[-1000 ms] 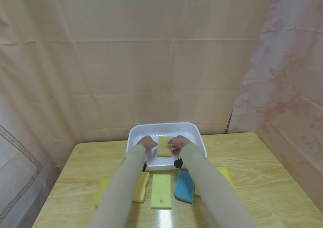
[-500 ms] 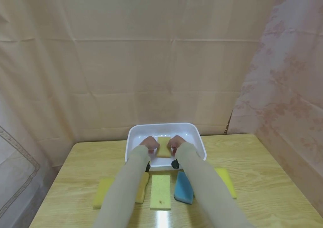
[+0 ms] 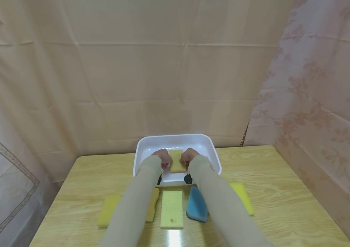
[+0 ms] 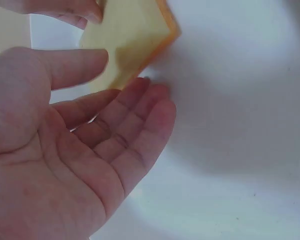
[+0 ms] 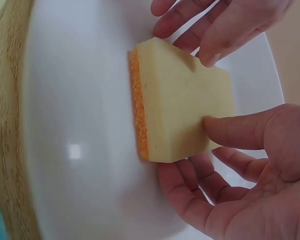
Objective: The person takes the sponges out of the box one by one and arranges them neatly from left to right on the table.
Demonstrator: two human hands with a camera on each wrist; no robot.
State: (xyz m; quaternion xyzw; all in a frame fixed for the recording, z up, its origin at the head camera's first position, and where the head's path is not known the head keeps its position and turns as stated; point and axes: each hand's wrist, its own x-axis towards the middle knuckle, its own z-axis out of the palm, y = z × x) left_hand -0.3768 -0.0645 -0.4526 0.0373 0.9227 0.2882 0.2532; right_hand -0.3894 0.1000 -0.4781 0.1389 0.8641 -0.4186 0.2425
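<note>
A pale yellow sponge [image 3: 177,161] with an orange scrub layer [image 5: 139,107] lies over the floor of a white tray [image 3: 175,138]. My left hand [image 3: 163,157] holds its left edge, thumb above and fingers at the side and below. At the opposite edge, my right hand [image 3: 189,156] pinches it, the thumb [image 5: 235,131] on the top face and the fingers curled beneath. The left wrist view shows the sponge [image 4: 135,30] cut off at the top, with the left thumb [image 4: 82,67] overlapping it.
On the wooden table [image 3: 273,192] before the tray lie a pale yellow sponge [image 3: 171,209], a blue sponge [image 3: 197,204], an orange-yellow sponge [image 3: 152,205] and bright yellow sponges [image 3: 109,210] at both sides. My forearms partly cover some. A beige curtain [image 3: 175,85] hangs behind.
Both hands have moved inward from beside the sponge and now hold its two side edges. The sponge has stayed in the tray, while the whole view shifts slightly.
</note>
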